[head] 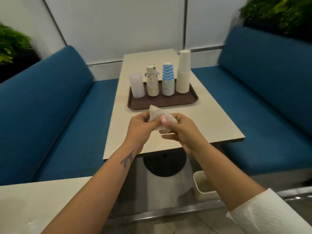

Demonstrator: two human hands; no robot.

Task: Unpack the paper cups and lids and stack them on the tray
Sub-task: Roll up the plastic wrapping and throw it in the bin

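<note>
We see left hand (141, 126) and right hand (181, 130) together, both gripping crumpled plastic wrapper (162, 119); beyond hands, tray (162, 103) holds cup stacks (168, 80).

Four stacks (168, 80) in a row on tray (162, 102), wrapper (160, 119) before it.

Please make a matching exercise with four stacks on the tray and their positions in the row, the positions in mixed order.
Things:
1. clear lids
2. flowered cups
3. blue zigzag cups
4. plain white cups

Places on the brown tray:
a. far right
b. second from left
c. far left
d. second from right

Pairs: 1-c, 2-b, 3-d, 4-a
</note>
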